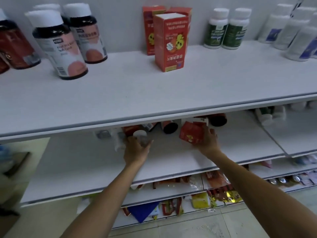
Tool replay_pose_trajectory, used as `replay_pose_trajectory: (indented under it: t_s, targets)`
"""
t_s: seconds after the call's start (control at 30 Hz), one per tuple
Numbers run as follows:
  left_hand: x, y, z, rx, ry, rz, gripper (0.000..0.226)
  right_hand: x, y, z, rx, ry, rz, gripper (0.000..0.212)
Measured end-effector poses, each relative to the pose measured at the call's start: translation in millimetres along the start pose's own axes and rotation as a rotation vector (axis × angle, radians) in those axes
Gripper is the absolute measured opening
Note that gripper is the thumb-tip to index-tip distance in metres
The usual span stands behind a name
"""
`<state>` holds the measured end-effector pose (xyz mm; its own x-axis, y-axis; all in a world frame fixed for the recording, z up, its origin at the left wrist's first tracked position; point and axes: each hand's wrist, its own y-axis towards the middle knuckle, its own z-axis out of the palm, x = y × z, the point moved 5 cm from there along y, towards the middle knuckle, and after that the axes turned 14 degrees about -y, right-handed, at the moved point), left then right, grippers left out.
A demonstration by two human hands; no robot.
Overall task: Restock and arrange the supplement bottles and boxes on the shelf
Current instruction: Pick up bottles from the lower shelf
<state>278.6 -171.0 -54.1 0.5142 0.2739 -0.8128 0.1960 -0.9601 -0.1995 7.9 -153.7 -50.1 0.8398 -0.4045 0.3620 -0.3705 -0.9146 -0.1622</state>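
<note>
Two hands under top shelf lip (154, 115). Right hand (208, 141) fingers wrapped on tilted red box (190, 133), just below lip. Left hand (135, 152) fingers curled on blurry white-capped bottle (141, 137), left of box.

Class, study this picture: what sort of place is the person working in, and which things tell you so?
Probably a pharmacy or health shop. White tiered shelving carries supplement bottles and red boxes in rows; packaged goods fill the lowest shelf.
</note>
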Motion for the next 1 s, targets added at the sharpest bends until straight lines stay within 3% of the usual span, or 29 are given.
replay_pose_trajectory:
  t_s: [0.17, 0.27, 0.43, 0.63, 1.0]
  targets:
    - [7, 4, 4, -0.044, -0.063, -0.023, 0.061, -1, 9, 3, 0.026, 0.038, -0.013, 0.088]
    - [1, 1, 9, 0.035, -0.335, -0.093, 0.043, -1, 6, 0, 0.083, 0.213, 0.02, 0.076]
    - [-20, -14, 18, 0.252, -0.769, -0.254, 0.005, 11, -9, -25, 0.137, 0.6, -0.014, 0.034]
    - [-33, -46, 7, 0.312, -0.859, -0.23, 0.03, 23, -54, -47, 0.373, 0.828, -0.083, 0.022]
    - [-57, -156, -39, 0.317, -0.966, -0.019, 0.023, 31, -162, -86, 0.337, 1.042, -0.191, 0.004]
